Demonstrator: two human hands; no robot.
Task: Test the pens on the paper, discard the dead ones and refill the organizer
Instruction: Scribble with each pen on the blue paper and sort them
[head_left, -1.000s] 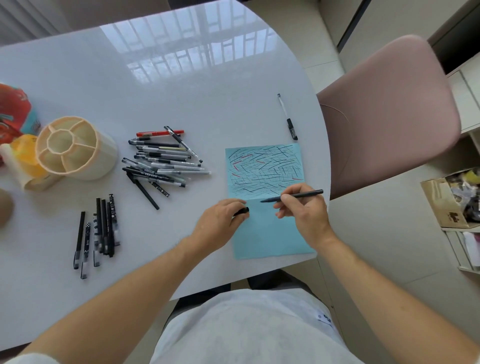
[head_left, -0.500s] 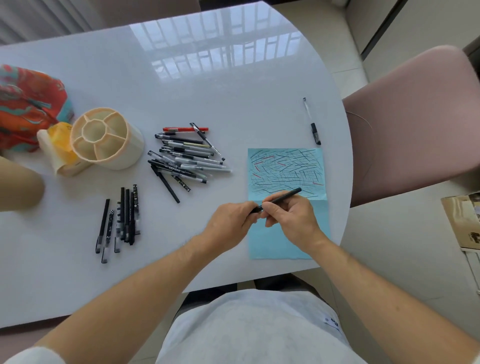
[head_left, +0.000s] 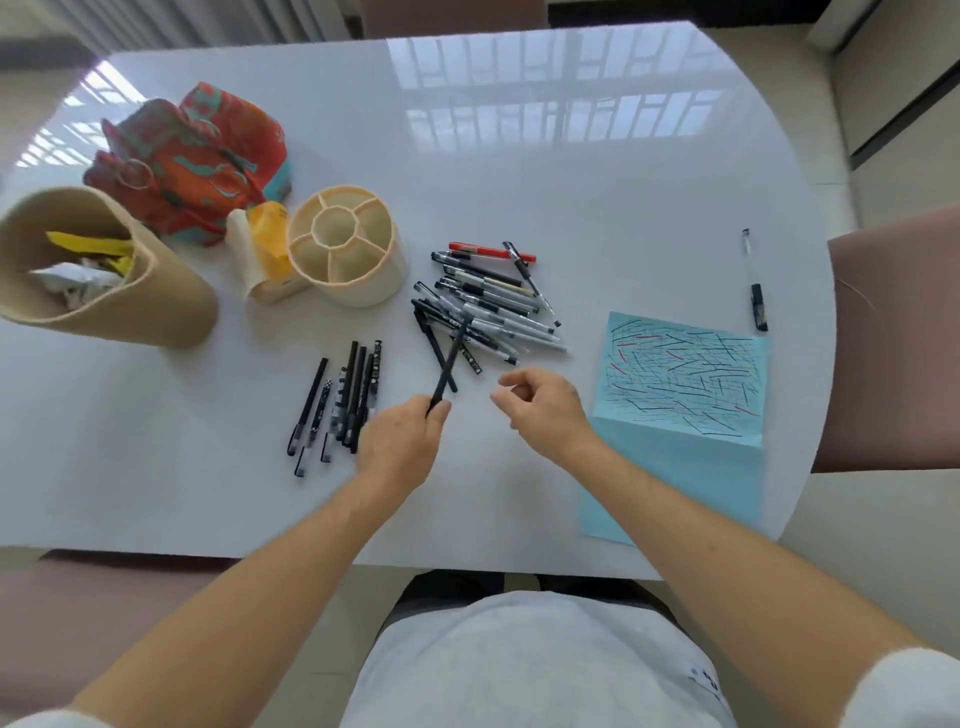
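Observation:
My left hand (head_left: 402, 447) grips a black pen (head_left: 449, 369) by its lower end, the pen pointing up and away over the table. My right hand (head_left: 545, 410) hovers beside it with loosely curled fingers and holds nothing. A heap of several pens (head_left: 488, 301) lies behind both hands. A row of black pens (head_left: 345, 405) lies left of my left hand. The blue paper (head_left: 680, 405), covered in scribbled lines, lies to the right. The cream round organizer (head_left: 345, 244) with empty compartments stands at the back left.
A tan bin (head_left: 104, 270) holding crumpled scraps lies at far left. A red patterned bag (head_left: 192, 156) and a yellow-and-cream box (head_left: 262, 254) sit behind the organizer. A lone pen (head_left: 756, 291) lies near the right table edge, by a pink chair (head_left: 893, 338).
The pen passed from my right hand to my left hand, which carried it left off the paper. My right hand let go and now holds nothing. The camera view swung left.

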